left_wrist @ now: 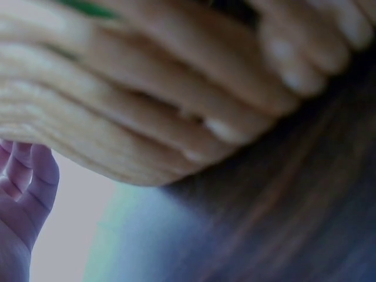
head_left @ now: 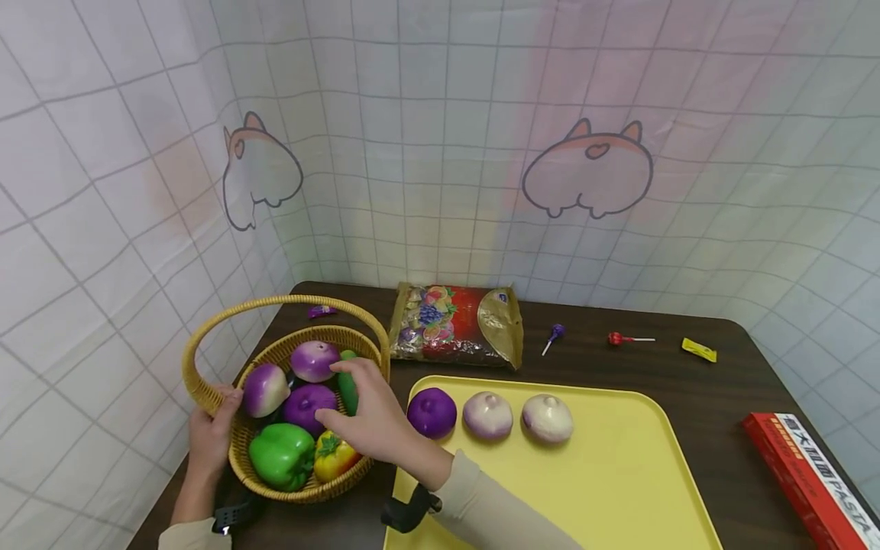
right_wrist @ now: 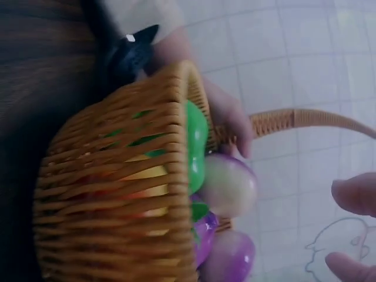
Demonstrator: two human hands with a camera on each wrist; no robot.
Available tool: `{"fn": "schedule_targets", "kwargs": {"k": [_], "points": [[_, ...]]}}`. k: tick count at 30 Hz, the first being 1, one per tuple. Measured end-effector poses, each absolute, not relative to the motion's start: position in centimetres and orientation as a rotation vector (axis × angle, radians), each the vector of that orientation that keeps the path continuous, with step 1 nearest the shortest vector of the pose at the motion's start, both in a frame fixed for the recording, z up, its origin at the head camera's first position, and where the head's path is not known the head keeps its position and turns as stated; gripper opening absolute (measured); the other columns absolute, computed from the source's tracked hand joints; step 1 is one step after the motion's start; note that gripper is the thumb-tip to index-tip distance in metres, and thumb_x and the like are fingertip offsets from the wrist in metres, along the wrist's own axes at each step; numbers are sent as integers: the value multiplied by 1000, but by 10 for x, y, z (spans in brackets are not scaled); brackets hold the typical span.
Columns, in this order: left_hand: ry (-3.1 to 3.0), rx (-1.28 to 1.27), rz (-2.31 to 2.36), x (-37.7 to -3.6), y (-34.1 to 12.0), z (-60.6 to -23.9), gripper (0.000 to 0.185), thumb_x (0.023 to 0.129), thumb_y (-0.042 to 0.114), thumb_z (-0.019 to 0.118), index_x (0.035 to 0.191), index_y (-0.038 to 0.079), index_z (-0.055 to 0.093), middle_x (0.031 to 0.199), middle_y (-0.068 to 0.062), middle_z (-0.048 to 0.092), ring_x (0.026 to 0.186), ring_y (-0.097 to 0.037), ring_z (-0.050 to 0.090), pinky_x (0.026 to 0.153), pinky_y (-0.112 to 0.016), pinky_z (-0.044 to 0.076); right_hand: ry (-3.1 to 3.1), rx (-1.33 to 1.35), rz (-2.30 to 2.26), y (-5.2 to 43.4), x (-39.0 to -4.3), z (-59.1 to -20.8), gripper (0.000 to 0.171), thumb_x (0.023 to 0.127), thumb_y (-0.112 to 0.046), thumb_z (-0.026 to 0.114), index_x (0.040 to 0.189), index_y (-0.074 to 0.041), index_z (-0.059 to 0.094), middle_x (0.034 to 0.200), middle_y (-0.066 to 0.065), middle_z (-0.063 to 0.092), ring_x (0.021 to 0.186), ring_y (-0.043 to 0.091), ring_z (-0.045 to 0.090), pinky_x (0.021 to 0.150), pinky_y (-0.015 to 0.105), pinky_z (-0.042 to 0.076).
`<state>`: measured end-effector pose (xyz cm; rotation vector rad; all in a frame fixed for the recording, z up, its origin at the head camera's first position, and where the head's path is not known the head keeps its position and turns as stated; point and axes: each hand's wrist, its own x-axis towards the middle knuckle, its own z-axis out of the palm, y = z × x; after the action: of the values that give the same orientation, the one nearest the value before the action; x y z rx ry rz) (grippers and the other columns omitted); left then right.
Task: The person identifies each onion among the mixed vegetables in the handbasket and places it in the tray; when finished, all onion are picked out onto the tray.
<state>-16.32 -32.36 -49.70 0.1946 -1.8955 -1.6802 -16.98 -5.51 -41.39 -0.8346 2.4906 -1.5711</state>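
Checked white cloth, printed with cartoon animals, backs a dark wooden table [head_left: 619, 367] on which all items sit.

Left hand [head_left: 209, 428]: it grips the near-left rim of the wicker basket [head_left: 206, 389], thumb over the rim by the foot of the handle, and steadies it. The left wrist view shows only blurred weave and curled fingertips [left_wrist: 23, 176].

Right hand [head_left: 371, 412]: it reaches into the basket from the right, fingers bent down over a dark purple onion [head_left: 302, 405] – contact is likely, but whether the grip has closed cannot be told. In the right wrist view two fingertips [right_wrist: 355, 197] stand apart with nothing between them.

Basket contents: a white-and-purple onion [head_left: 264, 388] at the left, a purple onion [head_left: 313, 359] at the back, a cucumber [head_left: 347, 386] partly behind the hand, a green pepper [head_left: 282, 454] and a yellow pepper [head_left: 333, 454] at the front.

Just right of the basket lies a yellow tray [head_left: 619, 489]. Three onions stand in a row along its far edge: one deep purple [head_left: 431, 412], two pale [head_left: 487, 415] [head_left: 547, 418].

Judgement: the step in hand appears to be picking the next onion out for the tray row. The next move calls for a firm pinch on the dark purple onion, a lift clear of the rim and handle, then placement beside the row – the basket held steady throughout.

Further out: a sweets bag [head_left: 457, 325], two lollipops [head_left: 553, 336] [head_left: 629, 338], a yellow sachet [head_left: 698, 350] and a red pasta box [head_left: 811, 477].
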Motion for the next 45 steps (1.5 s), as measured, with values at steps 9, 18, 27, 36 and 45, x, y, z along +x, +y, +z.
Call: {"fn": "schedule_targets", "kwargs": {"k": [9, 18, 27, 36, 45], "points": [[-1923, 224, -1634, -165, -325, -501, 8, 95, 0, 56, 87, -3, 55, 75, 5, 55, 69, -10, 48, 65, -19, 40, 2561, -688, -1563, -89, -186, -413, 70, 85, -32, 74, 144, -15, 41, 146, 4, 36, 126, 20, 48, 102, 33, 41], [-1929, 206, -1658, -165, -325, -498, 12, 96, 0, 55, 86, -5, 51, 71, 3, 50, 66, -12, 44, 62, -21, 37, 2709, -688, -1705, -110, -197, -413, 59, 83, -26, 75, 135, -16, 50, 139, 2, 41, 105, 23, 59, 82, 23, 47], [-1915, 188, -1682, -166, -325, -497, 14, 96, -1, 55, 85, -7, 48, 68, 1, 47, 63, -12, 41, 60, -22, 35, 2805, -602, -1403, -121, -209, -418, 83, 83, -43, 74, 151, -20, 33, 157, 5, 24, 137, 25, 38, 102, 40, 42], [-1849, 165, -1731, -164, -324, -498, 11, 94, -2, 56, 86, -7, 51, 73, 2, 53, 67, -12, 46, 64, -20, 39, 2741, -523, -1428, -126, -221, -420, 85, 83, -43, 75, 151, -19, 31, 155, 6, 27, 138, 26, 37, 101, 42, 42], [-1819, 127, -1763, -165, -324, -500, 12, 93, -4, 56, 85, -9, 48, 71, 0, 50, 65, -13, 43, 63, -22, 36, 2665, -504, -1490, -127, -233, -443, 81, 84, -42, 74, 151, -17, 35, 151, 5, 37, 134, 24, 42, 101, 38, 42]]}}
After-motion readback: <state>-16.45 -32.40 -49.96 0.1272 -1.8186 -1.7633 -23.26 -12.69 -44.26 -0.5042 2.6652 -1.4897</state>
